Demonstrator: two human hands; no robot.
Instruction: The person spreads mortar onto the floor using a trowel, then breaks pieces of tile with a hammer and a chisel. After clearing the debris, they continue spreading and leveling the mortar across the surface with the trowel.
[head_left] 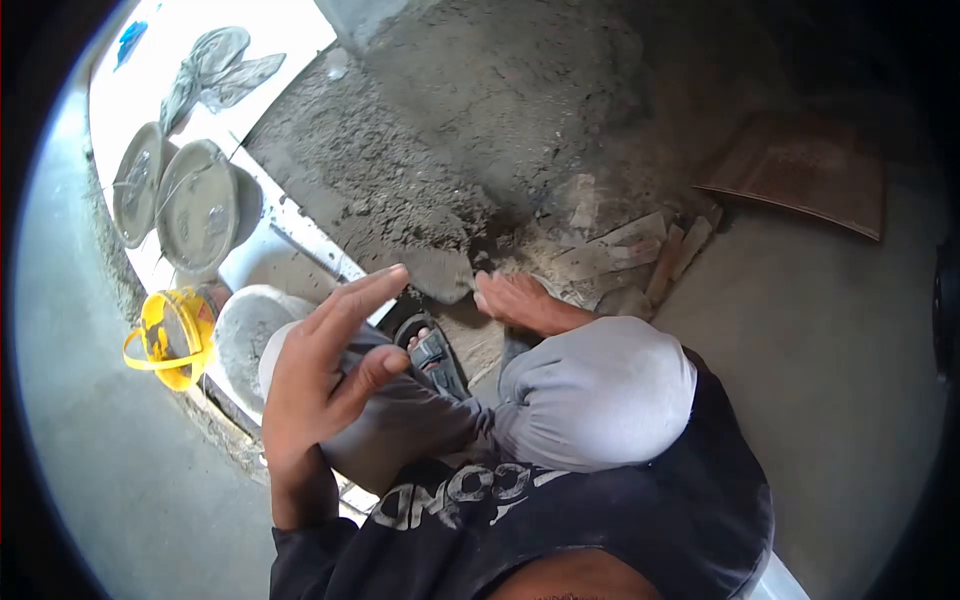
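Note:
My left hand (330, 365) is raised over my left knee, its fingers stretched out and the thumb apart, with nothing in it. Low in front of my right knee, my right hand (522, 302) is closed at the near edge of the mortar heap (380, 180). A grey, mortar-coated trowel blade (440, 275) juts out to the left of that hand; its handle is mostly hidden by the fingers. My sandalled foot (432, 355) rests just below the blade.
To the left stand a yellow bucket (153, 338) and two mortar-smeared round tubs (197, 215). A crumpled cloth (215, 75) lies on a white surface. Beside my right hand are several broken strips (620, 250), and a brown board (800, 175) lies farther right.

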